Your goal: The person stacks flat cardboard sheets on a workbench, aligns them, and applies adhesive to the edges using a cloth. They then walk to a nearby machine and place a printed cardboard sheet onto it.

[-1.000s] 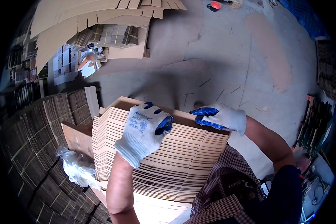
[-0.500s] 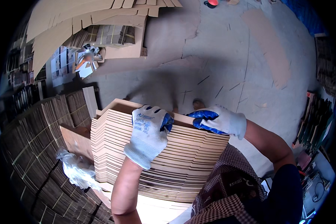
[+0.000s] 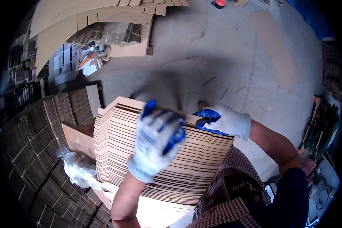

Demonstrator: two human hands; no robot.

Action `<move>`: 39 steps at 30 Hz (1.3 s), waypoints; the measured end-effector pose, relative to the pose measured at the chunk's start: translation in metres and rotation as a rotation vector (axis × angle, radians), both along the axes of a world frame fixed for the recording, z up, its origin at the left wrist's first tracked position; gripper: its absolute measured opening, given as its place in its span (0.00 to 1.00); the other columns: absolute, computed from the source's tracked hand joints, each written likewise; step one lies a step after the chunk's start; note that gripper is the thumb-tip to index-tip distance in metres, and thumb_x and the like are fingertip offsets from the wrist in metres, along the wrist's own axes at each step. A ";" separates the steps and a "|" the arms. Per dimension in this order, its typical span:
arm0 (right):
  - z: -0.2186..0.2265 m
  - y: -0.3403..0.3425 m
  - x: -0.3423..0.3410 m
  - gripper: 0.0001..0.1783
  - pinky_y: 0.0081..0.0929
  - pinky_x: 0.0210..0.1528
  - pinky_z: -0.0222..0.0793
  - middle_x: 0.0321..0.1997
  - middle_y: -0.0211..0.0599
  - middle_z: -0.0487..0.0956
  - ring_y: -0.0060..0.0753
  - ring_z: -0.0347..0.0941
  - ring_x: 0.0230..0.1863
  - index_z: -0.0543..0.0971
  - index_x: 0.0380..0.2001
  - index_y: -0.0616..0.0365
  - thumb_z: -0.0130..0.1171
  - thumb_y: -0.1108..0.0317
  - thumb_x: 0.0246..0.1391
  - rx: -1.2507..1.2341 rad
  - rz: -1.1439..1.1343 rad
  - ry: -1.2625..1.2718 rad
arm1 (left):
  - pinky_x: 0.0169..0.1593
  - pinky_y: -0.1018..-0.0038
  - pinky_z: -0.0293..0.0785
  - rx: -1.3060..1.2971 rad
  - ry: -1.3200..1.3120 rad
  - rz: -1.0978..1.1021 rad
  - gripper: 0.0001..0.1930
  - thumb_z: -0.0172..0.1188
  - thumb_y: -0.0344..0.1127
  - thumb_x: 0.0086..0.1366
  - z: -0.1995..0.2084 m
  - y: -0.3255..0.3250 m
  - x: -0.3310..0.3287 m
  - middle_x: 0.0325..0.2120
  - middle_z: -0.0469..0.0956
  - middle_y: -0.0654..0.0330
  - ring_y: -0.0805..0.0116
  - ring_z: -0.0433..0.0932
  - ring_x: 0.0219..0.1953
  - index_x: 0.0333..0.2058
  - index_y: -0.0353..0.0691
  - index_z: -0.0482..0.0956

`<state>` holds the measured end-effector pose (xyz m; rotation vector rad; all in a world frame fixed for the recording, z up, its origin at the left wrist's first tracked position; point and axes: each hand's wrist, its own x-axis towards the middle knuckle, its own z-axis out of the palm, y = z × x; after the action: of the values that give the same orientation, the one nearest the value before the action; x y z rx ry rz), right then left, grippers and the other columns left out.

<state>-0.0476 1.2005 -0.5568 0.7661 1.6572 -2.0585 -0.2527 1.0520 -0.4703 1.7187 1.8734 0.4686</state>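
A thick stack of bent brown cardboard sheets (image 3: 114, 140) stands on edge in front of me, their edges in close rows. Both hands wear white gloves with blue coating. My left hand (image 3: 157, 135) is over the stack's far part, smeared by motion, its fingers apart and nothing seen in them. Whether it touches the sheets I cannot tell. At the far right edge, my right hand (image 3: 224, 119) has its fingers and thumb closed on the top of the farthest cardboard sheet (image 3: 190, 118); its fingertips are partly hidden.
Tied bundles of cardboard (image 3: 30, 148) fill the left side. A wooden board (image 3: 78, 140) and crumpled clear plastic (image 3: 78, 167) lie beside the stack. Flat cardboard sheets (image 3: 64, 19) cover a pile at the far left. The grey floor (image 3: 231, 57) bears scattered strips.
My left hand has come off the far edge of the cardboard, and its fingers have spread. My right hand keeps its hold. The view has shifted slightly.
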 end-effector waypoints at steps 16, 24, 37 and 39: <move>0.003 -0.015 -0.007 0.16 0.34 0.36 0.75 0.32 0.44 0.82 0.39 0.80 0.31 0.79 0.37 0.59 0.64 0.56 0.57 0.331 -0.019 0.026 | 0.75 0.46 0.40 -0.154 0.170 -0.136 0.48 0.56 0.69 0.59 -0.021 -0.032 0.030 0.72 0.52 0.53 0.50 0.48 0.74 0.67 0.38 0.64; 0.007 -0.016 -0.008 0.15 0.32 0.34 0.75 0.30 0.43 0.82 0.36 0.80 0.28 0.79 0.36 0.59 0.65 0.57 0.56 0.307 -0.035 -0.022 | 0.74 0.46 0.43 -0.155 0.129 -0.101 0.52 0.56 0.72 0.57 -0.018 -0.036 0.030 0.72 0.51 0.53 0.47 0.47 0.74 0.70 0.40 0.57; 0.019 -0.016 -0.010 0.20 0.36 0.40 0.75 0.31 0.45 0.82 0.44 0.81 0.33 0.80 0.40 0.59 0.67 0.54 0.54 0.418 -0.023 0.038 | 0.73 0.48 0.47 -0.115 0.017 -0.053 0.49 0.61 0.66 0.58 -0.015 -0.063 0.030 0.73 0.49 0.55 0.48 0.48 0.74 0.70 0.45 0.56; 0.021 -0.011 -0.010 0.20 0.36 0.42 0.75 0.32 0.45 0.82 0.44 0.81 0.35 0.80 0.41 0.59 0.67 0.54 0.54 0.387 0.000 0.013 | 0.72 0.46 0.47 -0.077 0.047 -0.044 0.49 0.64 0.65 0.55 -0.016 -0.069 0.031 0.72 0.52 0.53 0.47 0.49 0.73 0.69 0.42 0.60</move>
<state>-0.0573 1.1891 -0.5362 0.8717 2.0941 -1.7630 -0.2213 0.9833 -0.4866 1.7307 1.8572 0.3375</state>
